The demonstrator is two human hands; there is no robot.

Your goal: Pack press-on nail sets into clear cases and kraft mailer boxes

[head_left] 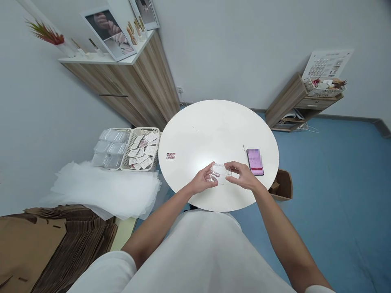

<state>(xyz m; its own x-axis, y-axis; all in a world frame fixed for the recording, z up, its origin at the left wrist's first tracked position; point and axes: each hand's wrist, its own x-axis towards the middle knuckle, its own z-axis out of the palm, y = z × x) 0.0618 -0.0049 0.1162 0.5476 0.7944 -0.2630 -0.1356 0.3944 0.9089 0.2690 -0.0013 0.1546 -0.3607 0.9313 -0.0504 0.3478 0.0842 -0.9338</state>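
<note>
A clear plastic box (220, 170) is held between both my hands, low over the near part of the white round table (195, 130). My left hand (204, 179) grips its left end, fingers closed on the edge. At the other end my right hand (241, 174) pinches the box between thumb and fingers. Whether anything lies inside the box I cannot tell. Left of my hands, a small card with red pictures (170, 156) lies flat on the table. A phone with a pink screen (255, 161) rests to the right of my right hand.
Beside the table at left stand a basket of cards (124, 162) and a basket of clear plastic packs (110, 147). White foam sheets (106, 189) and stacked cardboard (33, 248) lie nearer. An open carton (284, 185) sits on the floor at right. Cabinets (146, 77) line the wall.
</note>
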